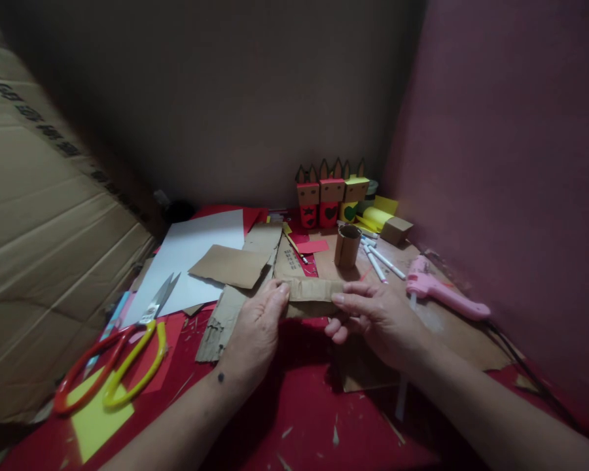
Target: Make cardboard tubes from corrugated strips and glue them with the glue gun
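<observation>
Strip (314, 290): being held up mid-scene over the red cloth (294, 405), its long axis running left to right, pretty much straight across between both hands.
Left hand (260, 319): strip's left end being pinched, thumb on the near face; the fingers behind are being hidden, so their exact placement can't be told.
Right hand (375, 313): right end being pinched between thumb and forefinger, no real gap there; the lower fingers are being curled below.
Nearer hand: honestly a tie, both ends being gripped, with the strip lying right of one grip and left of the other.
Tube (347, 248): being seen upright on the far side of the strip, apart from it, right hand closer.
Glue gun (442, 291): being rested on the right, past the right hand.
Scissors (150, 318): being parked on the left, blades pointing far and slightly right, untouched.
</observation>
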A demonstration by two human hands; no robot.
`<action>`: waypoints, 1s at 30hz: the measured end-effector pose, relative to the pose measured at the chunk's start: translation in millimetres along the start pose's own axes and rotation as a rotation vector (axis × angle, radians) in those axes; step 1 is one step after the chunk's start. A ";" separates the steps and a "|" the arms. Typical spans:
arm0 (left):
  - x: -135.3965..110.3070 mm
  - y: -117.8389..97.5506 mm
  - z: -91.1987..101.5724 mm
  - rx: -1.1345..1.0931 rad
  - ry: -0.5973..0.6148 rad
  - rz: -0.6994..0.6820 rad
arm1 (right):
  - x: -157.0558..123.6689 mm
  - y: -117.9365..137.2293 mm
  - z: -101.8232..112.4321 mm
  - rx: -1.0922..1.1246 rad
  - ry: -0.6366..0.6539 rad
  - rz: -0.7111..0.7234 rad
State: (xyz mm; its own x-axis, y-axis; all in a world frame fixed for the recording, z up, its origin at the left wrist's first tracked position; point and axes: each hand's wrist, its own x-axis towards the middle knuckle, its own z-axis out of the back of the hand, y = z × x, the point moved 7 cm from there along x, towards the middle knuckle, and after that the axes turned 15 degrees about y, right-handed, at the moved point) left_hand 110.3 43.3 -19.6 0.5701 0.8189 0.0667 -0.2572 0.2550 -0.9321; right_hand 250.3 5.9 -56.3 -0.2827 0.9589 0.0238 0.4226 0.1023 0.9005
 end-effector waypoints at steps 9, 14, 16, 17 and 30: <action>2.4 16.9 -17.3 -0.387 0.149 0.002 | -5.2 0.0 -3.6 -0.096 -0.036 -0.034; 2.4 23.4 -27.7 -0.554 0.247 0.029 | -5.5 0.5 -7.4 -0.118 -0.037 -0.041; 2.7 21.7 -26.4 -0.564 0.239 0.022 | -5.2 1.3 -9.3 -0.126 -0.014 -0.030; 2.9 19.9 -24.6 -0.556 0.223 0.007 | -5.0 1.8 -10.5 -0.129 -0.001 -0.020; -1.9 8.7 -28.0 -0.553 0.243 -0.059 | -10.0 4.4 -8.4 -0.374 -0.124 0.016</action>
State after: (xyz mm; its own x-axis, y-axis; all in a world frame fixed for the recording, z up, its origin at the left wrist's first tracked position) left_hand 128.9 29.6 -37.7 0.7494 0.6543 0.1018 0.1871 -0.0618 -0.9804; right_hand 247.7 -5.5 -48.9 -0.1633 0.9866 0.0068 0.0771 0.0059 0.9970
